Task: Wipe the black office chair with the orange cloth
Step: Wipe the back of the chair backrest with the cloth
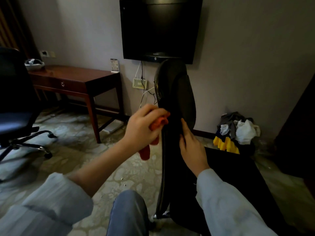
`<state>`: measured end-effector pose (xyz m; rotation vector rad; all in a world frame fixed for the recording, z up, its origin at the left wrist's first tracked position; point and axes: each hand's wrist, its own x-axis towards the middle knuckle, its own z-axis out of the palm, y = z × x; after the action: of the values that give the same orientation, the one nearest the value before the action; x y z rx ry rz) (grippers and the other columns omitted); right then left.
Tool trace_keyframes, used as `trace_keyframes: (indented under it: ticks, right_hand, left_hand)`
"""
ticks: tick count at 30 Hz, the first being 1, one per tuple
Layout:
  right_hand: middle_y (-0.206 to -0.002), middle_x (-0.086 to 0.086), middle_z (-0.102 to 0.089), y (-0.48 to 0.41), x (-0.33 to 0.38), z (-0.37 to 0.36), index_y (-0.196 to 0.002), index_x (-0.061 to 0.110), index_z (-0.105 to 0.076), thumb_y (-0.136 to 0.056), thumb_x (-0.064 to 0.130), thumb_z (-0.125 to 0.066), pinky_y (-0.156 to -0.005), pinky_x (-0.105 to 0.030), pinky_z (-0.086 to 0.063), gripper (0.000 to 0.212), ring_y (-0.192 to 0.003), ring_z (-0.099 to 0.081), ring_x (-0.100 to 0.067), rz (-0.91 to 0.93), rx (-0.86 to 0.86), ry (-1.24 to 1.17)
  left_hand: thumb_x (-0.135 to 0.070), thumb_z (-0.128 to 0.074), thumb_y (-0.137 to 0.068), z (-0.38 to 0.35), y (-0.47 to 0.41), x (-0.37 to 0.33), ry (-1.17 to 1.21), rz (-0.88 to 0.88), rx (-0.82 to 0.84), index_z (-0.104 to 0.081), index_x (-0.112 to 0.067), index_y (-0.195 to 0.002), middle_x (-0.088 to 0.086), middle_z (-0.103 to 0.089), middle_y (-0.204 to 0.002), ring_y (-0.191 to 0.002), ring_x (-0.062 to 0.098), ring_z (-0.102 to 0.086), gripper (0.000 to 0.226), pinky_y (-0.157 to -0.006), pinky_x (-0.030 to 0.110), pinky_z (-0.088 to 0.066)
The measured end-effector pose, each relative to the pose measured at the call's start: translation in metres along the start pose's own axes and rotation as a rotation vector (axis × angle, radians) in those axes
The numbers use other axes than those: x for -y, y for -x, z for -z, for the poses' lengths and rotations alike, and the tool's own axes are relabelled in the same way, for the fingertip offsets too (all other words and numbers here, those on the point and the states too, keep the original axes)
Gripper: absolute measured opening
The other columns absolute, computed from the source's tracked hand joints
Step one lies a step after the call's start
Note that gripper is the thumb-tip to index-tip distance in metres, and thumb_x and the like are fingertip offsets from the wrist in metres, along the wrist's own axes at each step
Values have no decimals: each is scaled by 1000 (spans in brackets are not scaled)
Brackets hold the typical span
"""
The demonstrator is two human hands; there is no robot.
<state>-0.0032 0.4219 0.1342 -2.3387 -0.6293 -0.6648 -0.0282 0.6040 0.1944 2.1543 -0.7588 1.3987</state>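
The black office chair (175, 92) stands right in front of me, seen edge-on, its tall backrest rising toward the TV. My left hand (141, 126) grips the bunched orange cloth (158, 123) against the left edge of the backrest; a tail of the cloth hangs below my wrist. On the front face of the backrest lies my right hand (190, 145), fingers straight and pointing up. The chair's seat stretches dark to the lower right.
A second black office chair (15, 106) on castors stands at far left. A wooden desk (76, 79) sits against the wall, a TV (160, 28) hangs above. A pile of clothes (235, 132) lies at the right wall. My knee (127, 213) is at bottom centre.
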Motion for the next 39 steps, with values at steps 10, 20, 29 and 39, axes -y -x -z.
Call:
trace_keyframes:
  ticks: [10, 20, 29, 39]
  right_hand:
    - [-157, 1, -16, -46, 63, 29, -141, 43, -4, -84, 49, -54, -115, -40, -20, 77, -143, -16, -18, 112, 9, -272]
    - [-155, -1, -23, -60, 57, 16, -147, 41, -4, -88, 49, -50, -111, -51, -29, 75, -142, -21, -24, 119, -51, -172]
    - [-147, -5, -39, -64, 54, 7, -145, 37, -10, -80, 51, -45, -105, -46, -38, 75, -133, -34, -29, 145, -119, -141]
    - [-134, -7, -53, -67, 50, 0, -143, 31, -23, -81, 39, -52, -105, -36, -39, 69, -125, -47, -25, 192, -246, -156]
  left_hand:
    - [-2, -60, -88, 13, -45, -3, 464, 427, -249, -62, -13, -102, -2, -64, -96, -93, 4, -61, 18, -84, 17, -46]
    - [-11, -66, -82, 15, -53, 12, 222, 132, -108, -68, -5, -97, -1, -60, -94, -85, 8, -59, 16, -78, 19, -49]
    - [-19, -63, -84, 23, -61, 18, 259, 201, -52, -67, -16, -99, -1, -65, -95, -88, 9, -63, 16, -82, 29, -53]
    - [-15, -63, -85, 25, -82, 25, 156, 161, -68, -67, -5, -99, -2, -61, -94, -85, 3, -56, 18, -78, 11, -46]
